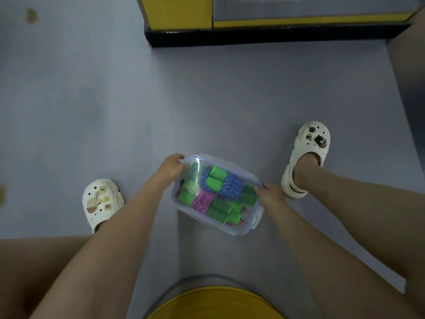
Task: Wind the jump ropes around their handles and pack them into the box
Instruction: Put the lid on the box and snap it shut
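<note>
Clear lidded box [249, 223] w/ ropes [231, 186].

I'm indoors: smooth grey floor [207, 100] before the yellow cabinet [177, 10], black plinth [276, 36] under it — which room, I can't tell.

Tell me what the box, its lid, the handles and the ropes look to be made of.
The box: clear hard plastic; the contents show through its wall. The lid: the same glossy clear plastic, with glare on it and a bluish rim. The handles: green, matte, likely foam or soft plastic. The ropes: blue and pink braided cord, going by the woven speckle.
</note>
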Motion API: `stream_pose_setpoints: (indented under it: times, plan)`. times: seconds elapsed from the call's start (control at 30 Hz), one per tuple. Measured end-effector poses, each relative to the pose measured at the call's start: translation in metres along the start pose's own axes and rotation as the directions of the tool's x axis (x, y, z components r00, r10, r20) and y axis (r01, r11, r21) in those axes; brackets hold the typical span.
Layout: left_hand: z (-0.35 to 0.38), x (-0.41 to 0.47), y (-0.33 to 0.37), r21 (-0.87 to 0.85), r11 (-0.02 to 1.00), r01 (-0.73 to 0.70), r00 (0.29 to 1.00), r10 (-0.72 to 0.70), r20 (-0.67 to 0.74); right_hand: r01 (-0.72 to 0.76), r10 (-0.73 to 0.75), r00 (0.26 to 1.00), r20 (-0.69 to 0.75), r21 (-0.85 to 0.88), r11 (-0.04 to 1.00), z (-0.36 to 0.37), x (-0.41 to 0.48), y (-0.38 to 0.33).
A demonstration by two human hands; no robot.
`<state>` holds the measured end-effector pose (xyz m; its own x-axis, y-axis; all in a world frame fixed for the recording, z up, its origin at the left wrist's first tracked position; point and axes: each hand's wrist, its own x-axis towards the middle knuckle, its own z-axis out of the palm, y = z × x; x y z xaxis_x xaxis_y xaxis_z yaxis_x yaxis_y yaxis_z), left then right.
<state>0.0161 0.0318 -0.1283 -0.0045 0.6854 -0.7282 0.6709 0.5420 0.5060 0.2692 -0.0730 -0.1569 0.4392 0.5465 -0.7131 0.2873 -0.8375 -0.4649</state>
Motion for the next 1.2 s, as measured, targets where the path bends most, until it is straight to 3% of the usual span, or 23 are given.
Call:
stream_pose_setpoints:
  times: [0.1,0.17,0.27,0.53,0.7,0.9,1.0,1.1,1.13,1.2]
  plan:
    - [0.019,0.014,0.016,-0.091,0.991,-0.101,0.993,0.095,-0.071,0.026,-0.025,0.999,-0.028,0.046,0.999,-0.003,0.001,0.003]
    - [0.029,0.021,0.012,-0.083,0.991,-0.101,0.984,0.086,-0.158,0.033,-0.029,0.999,-0.045,0.077,0.996,-0.005,0.001,0.003]
    - [0.031,0.024,-0.003,-0.232,0.968,-0.098,0.972,0.043,-0.229,0.046,-0.036,0.996,-0.079,0.133,0.99,-0.006,0.001,-0.001]
    - [0.026,0.015,-0.048,-0.53,0.848,0.024,0.987,-0.105,-0.124,0.078,-0.068,0.995,-0.072,0.148,0.986,0.002,0.007,-0.011]
    - [0.03,0.019,-0.045,-0.534,0.846,0.006,0.991,-0.077,-0.111,0.067,-0.056,0.996,-0.072,0.164,0.984,0.001,0.015,-0.004]
    - [0.029,0.02,-0.035,-0.336,0.936,-0.107,0.976,0.035,-0.213,0.041,-0.016,0.995,-0.102,0.25,0.967,0.005,0.009,0.0]
    - [0.04,0.017,-0.031,-0.035,0.964,-0.265,0.91,0.238,-0.338,0.029,-0.002,0.995,-0.104,0.264,0.964,0.007,0.01,-0.003]
    - [0.059,0.018,-0.027,0.427,0.774,-0.466,0.74,0.606,-0.29,0.04,-0.013,0.993,-0.116,0.238,0.971,0.01,0.015,-0.005]
    - [0.066,0.019,-0.026,0.525,0.696,-0.49,0.695,0.675,-0.247,0.044,-0.016,0.992,-0.128,0.215,0.976,0.012,0.016,-0.005]
    - [0.074,0.02,-0.03,0.586,0.646,-0.489,0.675,0.706,-0.215,0.056,-0.027,0.99,-0.139,0.205,0.977,0.016,0.016,-0.004]
